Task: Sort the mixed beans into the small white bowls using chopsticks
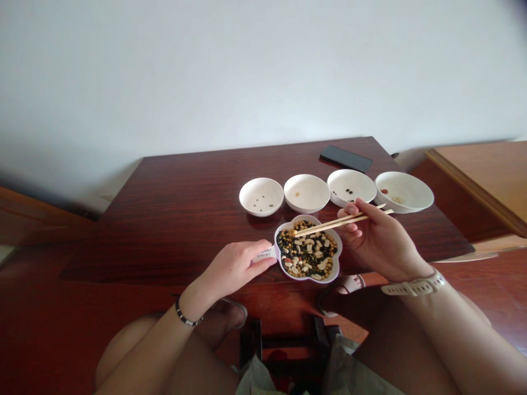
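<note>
While the left hand (234, 266) pinches the short, pale handle (267, 254) of a lilac-rimmed, flower-shaped dish (338, 262), its thumb and fingers closed on it from the left, the right hand (381, 241) has its fingers curled around a pair of light wooden chopsticks (337, 222). The dish is at the near edge of the dark reddish-brown wooden bench (189, 203), between the two hands, filled with a mix of black, green and yellow beans and pale peanuts (310, 249). The chopsticks slant to the left over the dish, their tips together at a small yellow bean (295, 233) near its far left side; whether they grip it, I cannot tell. Just beyond the dish, four round white bowls stand in a row, side by side. From left to right, the first bowl (259, 188) holds a few small green beans, the second bowl (310, 189) one yellowish piece, the third bowl (358, 181) several black beans, and the fourth bowl (407, 189) a reddish piece with some pale ones. On the far right of the bench, behind the third bowl, lies a flat black phone (346, 158).
</note>
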Motion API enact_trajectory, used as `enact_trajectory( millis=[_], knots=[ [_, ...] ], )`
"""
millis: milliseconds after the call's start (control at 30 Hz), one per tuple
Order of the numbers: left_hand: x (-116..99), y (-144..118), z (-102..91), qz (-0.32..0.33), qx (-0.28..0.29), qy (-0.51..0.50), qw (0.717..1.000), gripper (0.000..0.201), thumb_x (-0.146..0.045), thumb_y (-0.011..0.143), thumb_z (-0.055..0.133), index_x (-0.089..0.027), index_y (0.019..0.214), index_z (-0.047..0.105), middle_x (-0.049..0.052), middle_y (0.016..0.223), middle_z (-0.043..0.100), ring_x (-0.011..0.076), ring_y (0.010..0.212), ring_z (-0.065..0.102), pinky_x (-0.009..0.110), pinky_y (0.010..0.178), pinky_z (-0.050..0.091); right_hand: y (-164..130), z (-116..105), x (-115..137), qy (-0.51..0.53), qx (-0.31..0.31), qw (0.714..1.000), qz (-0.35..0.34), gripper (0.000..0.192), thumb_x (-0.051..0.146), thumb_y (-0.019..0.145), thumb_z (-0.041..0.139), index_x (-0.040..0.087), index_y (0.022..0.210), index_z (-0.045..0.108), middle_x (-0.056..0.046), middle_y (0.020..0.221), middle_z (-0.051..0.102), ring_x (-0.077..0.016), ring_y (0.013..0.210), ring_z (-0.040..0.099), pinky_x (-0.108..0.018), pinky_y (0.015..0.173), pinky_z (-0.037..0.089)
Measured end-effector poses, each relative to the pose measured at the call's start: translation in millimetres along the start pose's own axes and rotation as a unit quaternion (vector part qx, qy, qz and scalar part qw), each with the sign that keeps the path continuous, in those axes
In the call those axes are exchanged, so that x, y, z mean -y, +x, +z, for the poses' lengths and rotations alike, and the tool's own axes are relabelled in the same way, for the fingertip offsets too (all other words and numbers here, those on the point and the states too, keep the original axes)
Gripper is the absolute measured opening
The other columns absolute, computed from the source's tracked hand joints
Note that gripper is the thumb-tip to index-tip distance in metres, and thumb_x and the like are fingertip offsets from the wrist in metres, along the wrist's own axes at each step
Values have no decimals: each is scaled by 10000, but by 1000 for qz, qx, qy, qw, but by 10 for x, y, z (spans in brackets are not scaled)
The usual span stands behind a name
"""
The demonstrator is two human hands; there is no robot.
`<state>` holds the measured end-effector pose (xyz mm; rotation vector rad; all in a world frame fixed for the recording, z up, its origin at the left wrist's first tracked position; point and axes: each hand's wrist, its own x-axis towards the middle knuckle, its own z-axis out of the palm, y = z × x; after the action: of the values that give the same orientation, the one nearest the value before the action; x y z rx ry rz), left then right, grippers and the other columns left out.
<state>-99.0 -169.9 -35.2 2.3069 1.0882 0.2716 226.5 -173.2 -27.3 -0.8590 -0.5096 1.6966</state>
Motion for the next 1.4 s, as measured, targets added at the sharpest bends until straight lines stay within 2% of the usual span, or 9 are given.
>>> enact_trajectory(
  millis=[233,433,833,1133,1400],
  knots=[
    [-5,1,-6,-4,3,-4,1000,271,-437,1096,566,-216,952,630,7,868,712,167,762,657,269,686,397,-1,7,4,52,-9,998,20,259,335,1005,663,190,801,597,0,792,474,-87,640,472,-130,513,525],
    [11,-4,13,-5,2,-5,1000,265,-440,1098,562,-219,976,642,15,888,725,177,785,672,270,707,407,7,-13,0,34,-1,999,8,275,355,1025,647,197,802,615,-2,795,478,-102,646,471,-160,531,546],
    [4,-3,8,-13,11,-4,1000,266,-448,1104,555,-221,989,632,8,897,712,175,793,660,272,714,401,10,-27,-4,44,3,999,10,274,348,1023,661,180,811,616,4,803,483,-83,665,504,-134,567,554],
    [14,-4,6,-8,15,-1,1000,282,-455,1110,541,-217,978,614,5,894,698,168,787,650,274,711,397,9,-25,-6,29,2,1000,4,276,365,1026,661,194,813,615,1,795,485,-94,656,496,-147,538,557],
    [23,-4,21,-8,14,-1,1000,269,-449,1112,540,-219,999,622,2,898,702,173,798,658,275,718,396,-1,-22,12,58,10,998,5,228,289,1005,692,165,822,636,-2,794,519,-78,663,527,-137,568,583]
  ],
)
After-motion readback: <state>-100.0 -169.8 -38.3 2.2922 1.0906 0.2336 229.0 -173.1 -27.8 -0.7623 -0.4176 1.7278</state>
